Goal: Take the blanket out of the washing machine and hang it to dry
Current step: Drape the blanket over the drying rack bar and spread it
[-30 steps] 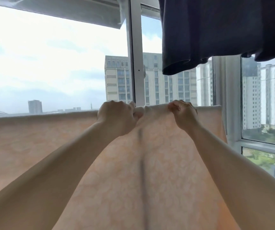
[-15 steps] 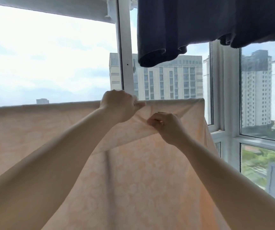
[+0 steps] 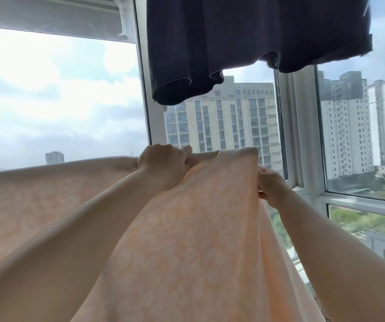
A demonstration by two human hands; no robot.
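Note:
A pale peach blanket (image 3: 186, 228) with a faint floral pattern hangs spread across the lower half of the head view, its top edge running level from the left side to the window frame. My left hand (image 3: 163, 165) grips that top edge near the middle. My right hand (image 3: 270, 187) pinches the blanket's right side edge a little below the top corner. Whatever the blanket hangs over is hidden under the cloth. Both forearms reach up and forward.
A dark navy garment (image 3: 244, 43) hangs overhead, just above and behind the blanket's right corner. White window frames (image 3: 143, 89) stand right behind, with tall buildings (image 3: 221, 117) outside. A white sill (image 3: 361, 201) runs at the right.
My right hand left the top edge, dropped, then moved right to the blanket's side edge. The right part of the blanket is pulled out toward me. The left hand kept its grip.

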